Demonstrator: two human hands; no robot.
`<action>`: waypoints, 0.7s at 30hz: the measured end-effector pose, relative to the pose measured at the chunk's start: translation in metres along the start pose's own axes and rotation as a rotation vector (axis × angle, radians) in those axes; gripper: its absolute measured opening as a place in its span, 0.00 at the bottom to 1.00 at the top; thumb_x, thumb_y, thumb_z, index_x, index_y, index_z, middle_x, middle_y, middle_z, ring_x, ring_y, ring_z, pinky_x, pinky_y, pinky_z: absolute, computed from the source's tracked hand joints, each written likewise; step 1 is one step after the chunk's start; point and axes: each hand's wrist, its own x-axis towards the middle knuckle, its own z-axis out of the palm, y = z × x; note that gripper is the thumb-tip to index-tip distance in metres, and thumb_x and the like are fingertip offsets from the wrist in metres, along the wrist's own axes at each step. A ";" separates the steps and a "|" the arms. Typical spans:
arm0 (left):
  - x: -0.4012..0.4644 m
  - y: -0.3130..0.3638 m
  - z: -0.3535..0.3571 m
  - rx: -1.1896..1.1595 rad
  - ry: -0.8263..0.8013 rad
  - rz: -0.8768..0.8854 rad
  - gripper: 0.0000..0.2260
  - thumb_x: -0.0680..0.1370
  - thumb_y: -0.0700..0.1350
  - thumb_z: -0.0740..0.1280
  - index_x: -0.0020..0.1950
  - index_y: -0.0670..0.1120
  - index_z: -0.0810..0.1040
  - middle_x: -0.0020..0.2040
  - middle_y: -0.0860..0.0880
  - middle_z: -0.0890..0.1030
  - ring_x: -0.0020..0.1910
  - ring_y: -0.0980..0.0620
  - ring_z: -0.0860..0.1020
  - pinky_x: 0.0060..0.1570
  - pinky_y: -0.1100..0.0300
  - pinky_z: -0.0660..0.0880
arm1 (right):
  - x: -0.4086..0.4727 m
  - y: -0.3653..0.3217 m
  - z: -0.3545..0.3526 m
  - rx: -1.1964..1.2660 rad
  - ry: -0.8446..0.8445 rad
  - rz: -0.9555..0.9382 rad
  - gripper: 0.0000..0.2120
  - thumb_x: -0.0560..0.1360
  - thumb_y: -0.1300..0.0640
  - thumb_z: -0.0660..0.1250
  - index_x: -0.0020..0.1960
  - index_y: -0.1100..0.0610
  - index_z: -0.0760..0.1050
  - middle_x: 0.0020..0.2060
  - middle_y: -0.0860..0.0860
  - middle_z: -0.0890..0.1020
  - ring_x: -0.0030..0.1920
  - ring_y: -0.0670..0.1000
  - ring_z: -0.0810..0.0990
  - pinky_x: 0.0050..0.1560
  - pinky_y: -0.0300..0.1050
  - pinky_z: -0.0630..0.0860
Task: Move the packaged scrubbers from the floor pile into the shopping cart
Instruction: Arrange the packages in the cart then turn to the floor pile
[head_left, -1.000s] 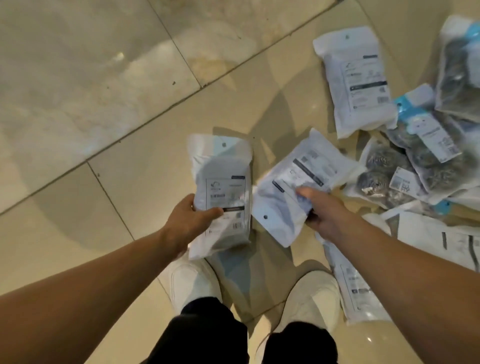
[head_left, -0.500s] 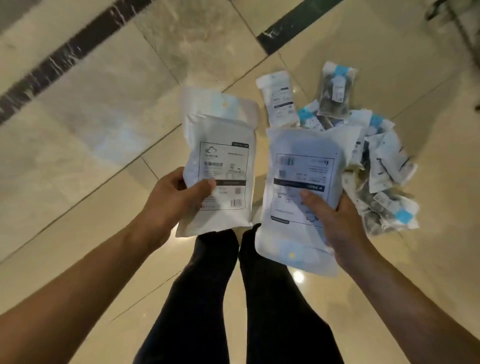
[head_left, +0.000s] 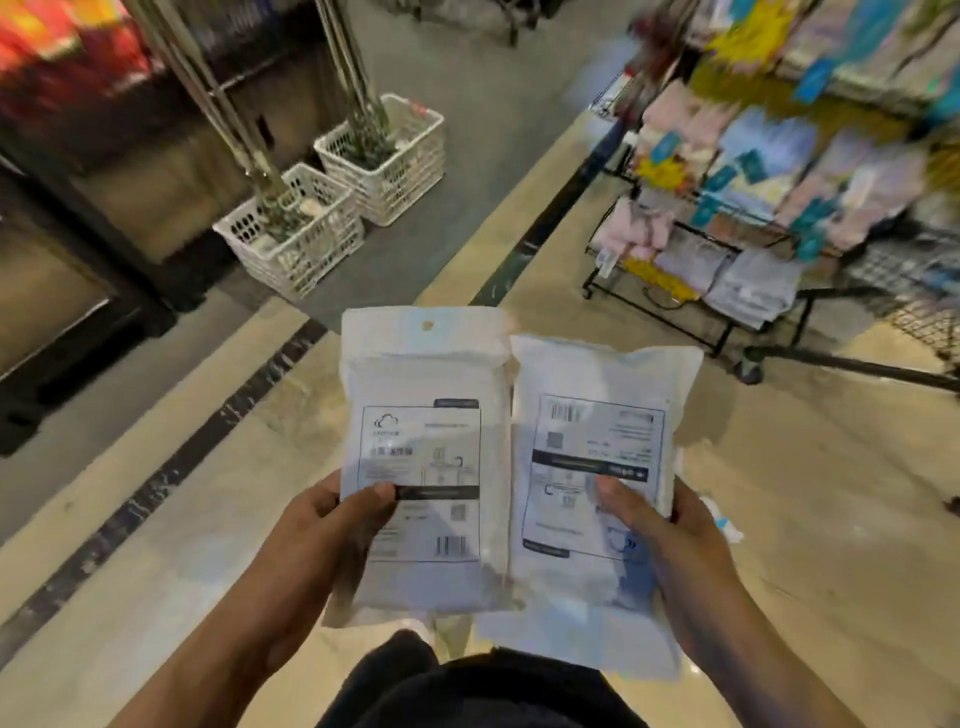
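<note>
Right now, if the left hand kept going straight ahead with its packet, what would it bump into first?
Probably bare floor for a stretch; the left hand with its white packet points up the aisle, roughly toward the nearer white basket. Depth is hard to judge.

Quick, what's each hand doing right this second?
Left hand: grips a white packet, thumb across its label.
Right hand: grips another white packet, its label upside down.

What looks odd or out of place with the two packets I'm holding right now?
The white plastic packet in the right hand is upside down: its barcode is at the top, whereas the left hand holds its white packet upright.
</note>
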 end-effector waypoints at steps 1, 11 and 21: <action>0.000 0.009 0.001 -0.016 -0.036 -0.007 0.12 0.84 0.43 0.62 0.63 0.43 0.82 0.56 0.41 0.88 0.54 0.38 0.87 0.55 0.42 0.83 | -0.005 -0.003 0.002 0.037 0.037 -0.017 0.21 0.70 0.53 0.76 0.62 0.45 0.81 0.54 0.48 0.89 0.54 0.54 0.88 0.63 0.60 0.80; 0.026 0.061 -0.001 0.178 -0.308 -0.017 0.17 0.74 0.46 0.75 0.62 0.45 0.84 0.56 0.39 0.88 0.54 0.37 0.87 0.60 0.42 0.79 | -0.082 0.003 0.023 0.178 0.427 -0.145 0.14 0.77 0.58 0.73 0.61 0.46 0.81 0.50 0.44 0.89 0.49 0.48 0.89 0.48 0.49 0.82; 0.009 0.030 0.101 0.285 -0.543 -0.114 0.12 0.81 0.43 0.68 0.64 0.46 0.83 0.55 0.41 0.88 0.51 0.41 0.88 0.53 0.47 0.81 | -0.160 0.046 -0.028 0.348 0.770 -0.147 0.15 0.73 0.51 0.77 0.60 0.42 0.82 0.53 0.49 0.89 0.51 0.52 0.87 0.56 0.57 0.81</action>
